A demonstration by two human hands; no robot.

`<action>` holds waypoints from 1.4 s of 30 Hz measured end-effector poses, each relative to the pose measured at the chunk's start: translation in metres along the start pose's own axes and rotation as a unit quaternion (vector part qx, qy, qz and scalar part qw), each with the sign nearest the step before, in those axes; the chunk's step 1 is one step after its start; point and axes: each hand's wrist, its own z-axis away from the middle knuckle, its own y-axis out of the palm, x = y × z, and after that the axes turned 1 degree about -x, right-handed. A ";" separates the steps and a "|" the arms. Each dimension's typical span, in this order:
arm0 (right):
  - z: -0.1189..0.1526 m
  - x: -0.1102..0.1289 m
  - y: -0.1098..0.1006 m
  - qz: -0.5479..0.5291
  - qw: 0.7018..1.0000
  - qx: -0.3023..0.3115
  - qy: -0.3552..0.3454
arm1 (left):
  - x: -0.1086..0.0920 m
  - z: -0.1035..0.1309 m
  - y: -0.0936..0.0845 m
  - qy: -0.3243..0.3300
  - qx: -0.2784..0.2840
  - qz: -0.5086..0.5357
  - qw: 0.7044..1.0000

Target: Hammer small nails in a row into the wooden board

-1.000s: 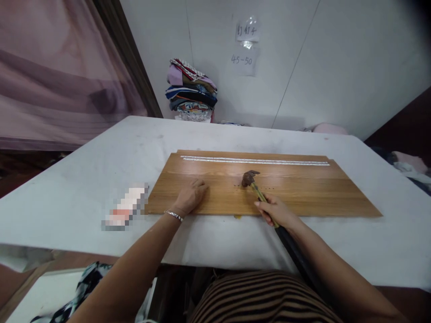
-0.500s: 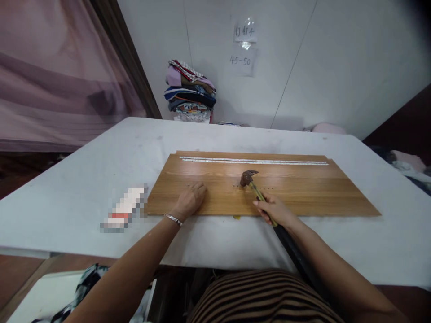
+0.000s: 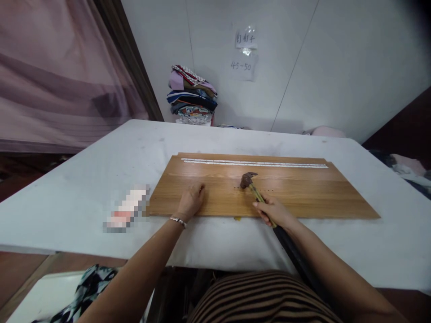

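A wide wooden board lies flat in front of me. My right hand is closed around the handle of a claw hammer. The hammer head is over the middle of the board, close to a row of small dark points, perhaps nails or holes. On the left part of the board rests my left hand, its fingers curled and drawn together; whatever they may hold is hidden or too small to make out. Two white marked strips run along the board's far edge.
Beneath the board is a white-covered table. A pixelated white-and-red item lies left of the board. Folded cloths are stacked by the wall, and a pink curtain hangs at left.
My left hand has turned a little, with its fingers drawn closer together. The hammer and my right hand stay almost where they were. The view has tilted slightly.
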 end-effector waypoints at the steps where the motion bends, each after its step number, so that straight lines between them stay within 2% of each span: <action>1: -0.001 0.000 0.000 0.002 1.000 -0.003 0.003 | -0.002 -0.001 0.002 -0.014 -0.009 0.030 0.999; 6: -0.002 -0.002 0.000 -0.001 1.000 -0.007 0.003 | -0.023 -0.006 0.016 -0.082 -0.015 0.181 0.980; 8: -0.003 -0.003 0.000 -0.006 1.000 -0.007 0.001 | -0.031 -0.007 0.023 -0.087 -0.002 0.215 0.973; 12: -0.002 -0.002 0.001 -0.003 1.000 -0.007 0.006 | -0.041 -0.005 0.030 -0.102 -0.009 0.228 0.968; 16: -0.002 -0.002 0.002 -0.004 1.000 -0.005 0.003 | -0.045 -0.002 0.026 -0.110 0.004 0.208 0.972; 20: -0.002 -0.002 0.001 -0.001 1.000 -0.005 0.000 | -0.049 0.001 0.023 -0.075 0.030 0.158 0.984; 23: -0.002 -0.002 0.001 0.000 1.000 -0.003 -0.003 | -0.050 0.002 0.025 -0.030 0.029 0.135 0.990; 30: -0.003 -0.005 -0.001 0.007 1.000 0.010 -0.008 | -0.048 0.003 0.029 0.005 0.030 0.093 0.995; 37: -0.005 -0.008 -0.001 -0.008 1.000 0.013 -0.016 | -0.053 0.006 0.027 0.094 0.044 0.009 0.995; 40: -0.003 -0.006 -0.001 -0.010 1.000 0.017 -0.016 | -0.055 0.007 0.027 0.100 0.053 -0.004 0.994; 42: -0.002 -0.003 -0.002 -0.009 1.000 0.019 -0.013 | -0.055 0.006 0.026 0.078 0.053 -0.001 0.996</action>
